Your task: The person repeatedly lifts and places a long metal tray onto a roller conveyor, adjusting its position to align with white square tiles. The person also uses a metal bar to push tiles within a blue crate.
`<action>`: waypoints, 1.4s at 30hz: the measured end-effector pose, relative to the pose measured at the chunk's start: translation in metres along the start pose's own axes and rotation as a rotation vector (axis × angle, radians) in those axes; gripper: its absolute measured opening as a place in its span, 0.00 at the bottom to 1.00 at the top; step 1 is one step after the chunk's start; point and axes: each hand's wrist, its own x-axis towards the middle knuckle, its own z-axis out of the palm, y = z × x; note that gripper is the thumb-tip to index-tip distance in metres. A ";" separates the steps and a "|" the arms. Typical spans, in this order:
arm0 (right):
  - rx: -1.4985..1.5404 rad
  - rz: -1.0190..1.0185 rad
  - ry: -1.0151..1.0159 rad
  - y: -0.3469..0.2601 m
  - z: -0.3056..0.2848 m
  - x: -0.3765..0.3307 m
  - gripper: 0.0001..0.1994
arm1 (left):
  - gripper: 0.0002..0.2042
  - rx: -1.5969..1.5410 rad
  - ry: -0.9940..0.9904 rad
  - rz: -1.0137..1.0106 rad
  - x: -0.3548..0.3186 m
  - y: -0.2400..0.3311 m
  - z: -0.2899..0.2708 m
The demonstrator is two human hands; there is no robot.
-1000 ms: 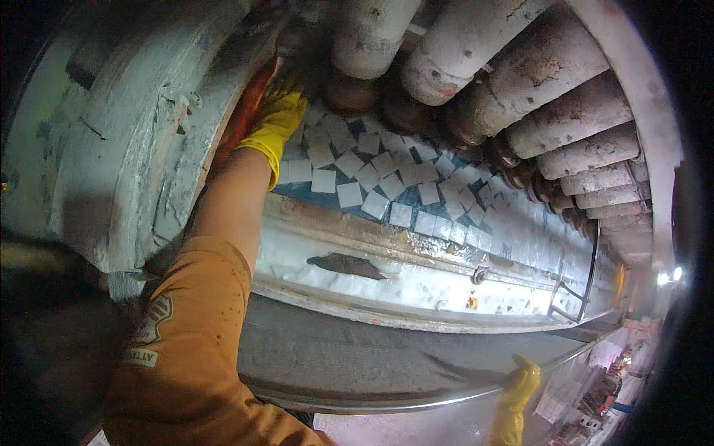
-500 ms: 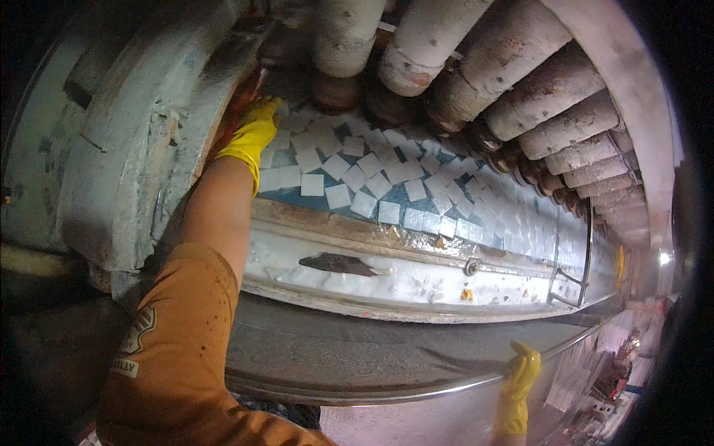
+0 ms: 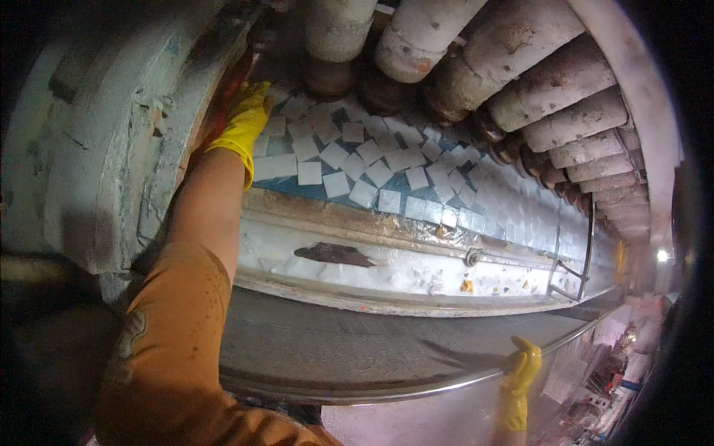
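Note:
My left hand (image 3: 248,117), in a yellow rubber glove, reaches far left beneath the machine, beside a reddish edge. Its fingers are bent, and their tips are in shadow, so I cannot tell whether they hold anything. Close to it, many pale square tiles (image 3: 309,172) lie scattered on a wet blue-grey belt (image 3: 283,187), several of them overlapping. At the lower right my right hand (image 3: 522,369), gloved the same way, is wrapped over a shiny metal rail (image 3: 446,388).
Thick, dirty cylinders (image 3: 509,37) hang in a row over the tiles. A large grey housing (image 3: 97,171) stands at left. In front run a white trough (image 3: 416,276) with broken bits, a dark flat ledge (image 3: 335,342) and a metal bar frame (image 3: 584,256).
The view has tilted slightly, so belt and machine sit higher in the picture. My left hand stays by the reddish edge; my right hand stays on the rail.

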 end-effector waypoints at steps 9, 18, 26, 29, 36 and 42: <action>0.006 0.055 -0.032 -0.032 -0.035 0.029 0.28 | 0.28 0.261 -0.315 -0.030 0.004 0.027 -0.084; 0.002 0.023 -0.074 -0.060 -0.051 0.072 0.26 | 0.29 0.232 -0.156 -0.038 0.016 0.001 -0.096; 0.011 -0.002 -0.085 -0.078 -0.052 0.094 0.23 | 0.29 0.187 0.008 -0.034 0.006 -0.008 -0.099; 0.020 -0.051 -0.077 -0.063 -0.053 0.097 0.23 | 0.29 0.133 0.053 -0.056 -0.013 -0.026 -0.083; 0.053 0.012 0.018 -0.066 -0.034 0.107 0.18 | 0.35 0.227 -0.185 -0.143 -0.075 -0.024 -0.096; 0.009 -0.032 0.127 -0.068 -0.029 0.115 0.15 | 0.38 -0.014 -0.852 -0.085 -0.058 0.041 -0.241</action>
